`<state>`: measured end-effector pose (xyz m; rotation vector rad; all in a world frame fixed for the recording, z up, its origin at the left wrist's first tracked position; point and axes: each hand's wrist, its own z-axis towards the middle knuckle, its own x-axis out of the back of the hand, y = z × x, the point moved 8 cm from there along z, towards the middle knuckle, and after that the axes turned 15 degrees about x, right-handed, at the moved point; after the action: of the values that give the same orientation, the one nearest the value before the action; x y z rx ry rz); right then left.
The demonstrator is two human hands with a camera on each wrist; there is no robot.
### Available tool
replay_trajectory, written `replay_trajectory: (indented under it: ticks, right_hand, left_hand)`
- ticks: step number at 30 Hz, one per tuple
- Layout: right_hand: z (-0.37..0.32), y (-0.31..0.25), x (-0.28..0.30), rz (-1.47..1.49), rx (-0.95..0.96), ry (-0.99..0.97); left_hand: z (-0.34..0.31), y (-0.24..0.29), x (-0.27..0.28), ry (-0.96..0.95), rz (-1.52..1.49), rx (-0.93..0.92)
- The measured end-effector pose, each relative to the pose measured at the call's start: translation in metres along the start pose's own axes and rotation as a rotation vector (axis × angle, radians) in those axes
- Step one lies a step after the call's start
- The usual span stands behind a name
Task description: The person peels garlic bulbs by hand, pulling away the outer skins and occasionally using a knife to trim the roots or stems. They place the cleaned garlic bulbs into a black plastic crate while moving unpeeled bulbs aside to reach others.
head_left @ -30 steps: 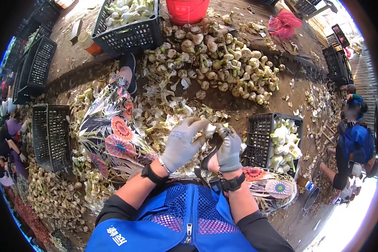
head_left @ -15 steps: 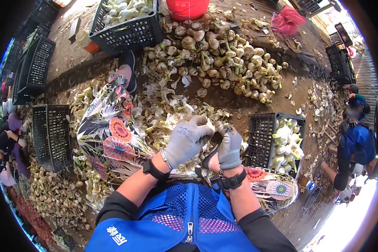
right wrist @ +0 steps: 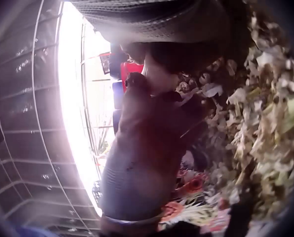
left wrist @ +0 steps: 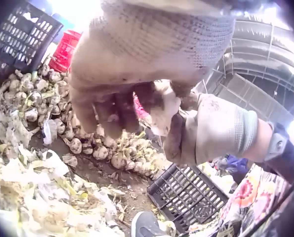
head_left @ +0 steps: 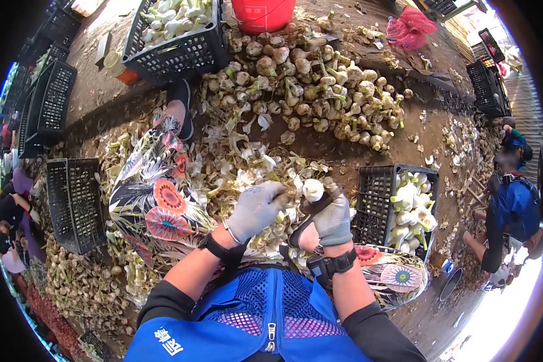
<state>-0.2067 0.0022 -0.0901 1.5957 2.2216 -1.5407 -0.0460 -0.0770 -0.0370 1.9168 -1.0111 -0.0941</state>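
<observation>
Here on my feed the gloved right hand [head_left: 333,218] has its thumb and fingers closed round a white garlic bulb [head_left: 313,190], holding it up in front of the body, above the loose peelings [head_left: 247,172] on the ground. And the gloved left hand [head_left: 251,212] is right there beside it, fingers bent towards the bulb; I can't tell from any of my three cameras whether they pinch anything, as the fingers are dark in the left wrist view [left wrist: 110,106].

Just past the right hand I've got a black crate [head_left: 377,205] with more white bulbs [head_left: 411,202] in it. Beyond the hands, there's a big heap of garlic [head_left: 320,96], stems on, and behind that a red bucket [head_left: 262,15], with a second crate [head_left: 181,60] of pale bulbs to its left. I'm also seeing a pink net bag [head_left: 410,27] at the top right, a third crate [head_left: 72,199] off to the left, and flowered trousers [head_left: 163,205] on the wearer's spread legs. Far right, another person [head_left: 513,199] sits in blue, well apart from these hands
</observation>
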Motion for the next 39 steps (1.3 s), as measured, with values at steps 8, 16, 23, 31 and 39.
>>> replay_trajectory:
  ticks: [8, 16, 23, 31, 39]
  right_hand:
    - [0.023, -0.002, -0.051, -0.439, 0.240, -0.345]
    - [0.218, -0.052, -0.048, -1.411, 0.790, -0.320]
    - [0.297, -0.026, -0.056, -1.721, 0.537, -0.202]
    - [0.130, -0.015, -0.100, -1.260, 0.722, -0.529]
    - [0.058, -0.009, -0.058, -0.800, 0.526, -0.348]
  left_hand:
    - [0.028, 0.005, 0.017, -0.157, -0.321, 0.137]
    - [0.077, 0.048, 0.195, -0.014, -1.295, -0.402]
    - [0.093, -0.010, 0.083, -0.110, -1.129, 0.189]
    - [0.106, -0.048, 0.006, -0.172, -1.137, 0.355]
    - [0.059, -0.025, 0.023, 0.096, -0.452, 0.098]
